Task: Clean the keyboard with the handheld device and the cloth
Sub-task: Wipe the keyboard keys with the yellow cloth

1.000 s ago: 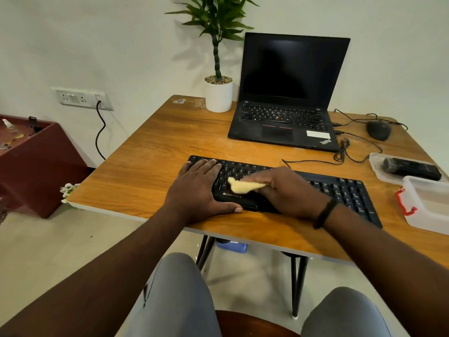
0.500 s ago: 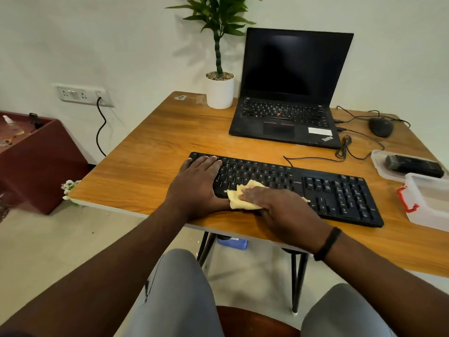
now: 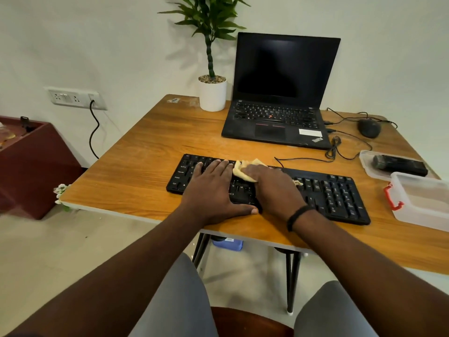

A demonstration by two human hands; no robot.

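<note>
A black keyboard [image 3: 335, 195] lies near the front edge of the wooden table [image 3: 145, 171]. My left hand [image 3: 213, 188] rests flat on its left half, fingers straight, thumb along the front edge. My right hand [image 3: 272, 188] presses a yellow cloth [image 3: 243, 170] onto the middle keys, near the keyboard's far edge. Most of the cloth is hidden under the hand; a small corner shows at its right. The black handheld device [image 3: 401, 164] lies in a clear tray at the right.
An open black laptop [image 3: 279, 98] and a potted plant [image 3: 212, 93] stand at the back. A mouse [image 3: 369, 127] with loose cables sits at the back right. A clear plastic box [image 3: 422, 198] with a red latch is at the right edge.
My right hand has pushed the cloth from the keyboard's near edge up to its far rows. My left hand stays flat on the left half.
</note>
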